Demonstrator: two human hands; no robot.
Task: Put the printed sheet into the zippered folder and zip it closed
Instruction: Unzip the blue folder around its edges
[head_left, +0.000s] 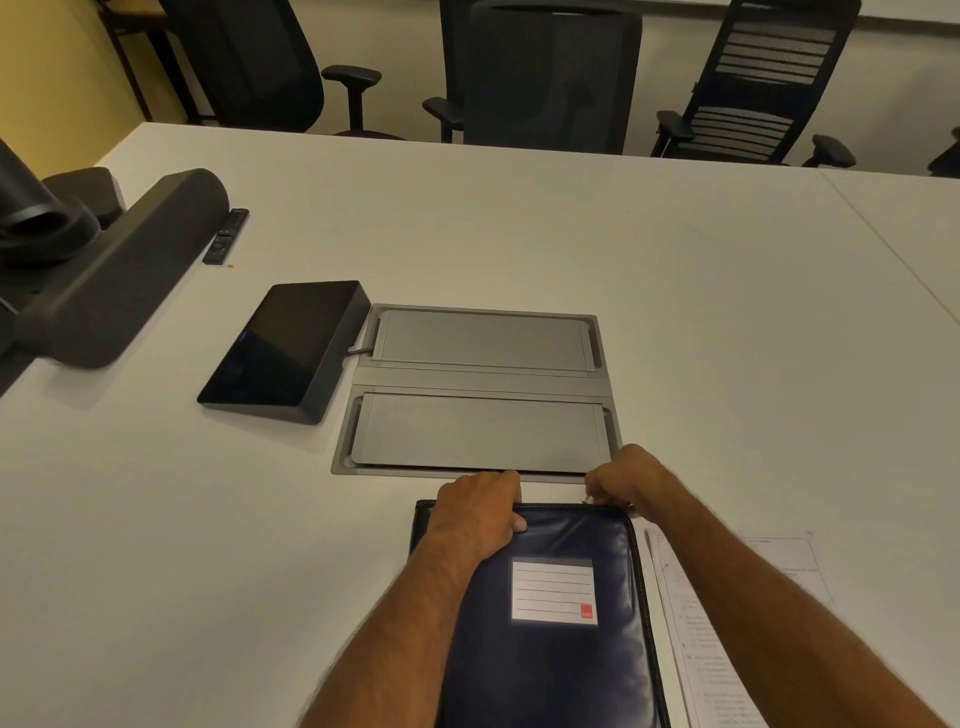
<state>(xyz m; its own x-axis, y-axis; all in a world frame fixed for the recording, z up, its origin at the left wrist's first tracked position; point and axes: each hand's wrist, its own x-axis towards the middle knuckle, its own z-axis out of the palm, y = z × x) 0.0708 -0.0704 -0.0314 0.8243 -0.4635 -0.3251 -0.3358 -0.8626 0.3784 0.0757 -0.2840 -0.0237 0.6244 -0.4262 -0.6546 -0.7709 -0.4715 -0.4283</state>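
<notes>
A dark blue zippered folder with a white label lies flat on the white table, its far edge away from me. My left hand grips the folder's far left edge, thumb on the cover. My right hand is curled at the far right corner and pinches what looks like the zip pull, a small metal tab just visible. The printed sheet lies on the table to the right of the folder, partly under my right forearm.
A grey recessed cable hatch sits just beyond the folder. A black tablet console is left of it. A long dark speaker bar and a remote lie at the far left. Office chairs line the far edge.
</notes>
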